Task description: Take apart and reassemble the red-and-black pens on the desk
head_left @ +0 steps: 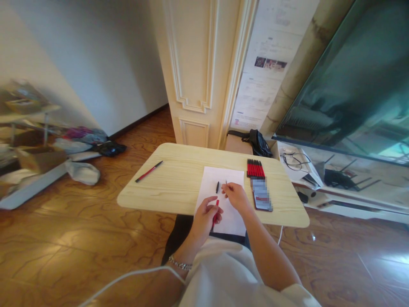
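My left hand (206, 217) is closed around a red pen barrel (216, 212) above a white sheet of paper (220, 196). My right hand (234, 195) pinches a thin pen refill (226, 183) just beyond its fingertips. A small black pen cap (217, 187) lies on the paper between the hands. A box of red pens (255, 168) rests to the right of the sheet, and a single red pen (148, 171) lies far left on the table.
The light wooden table (179, 187) stands on wood flooring. A phone (261, 194) lies beside the paper. A black bag (258, 143) sits behind the table. Clutter lies on the floor at left (79, 170); a low TV stand with cables is at right (335, 179).
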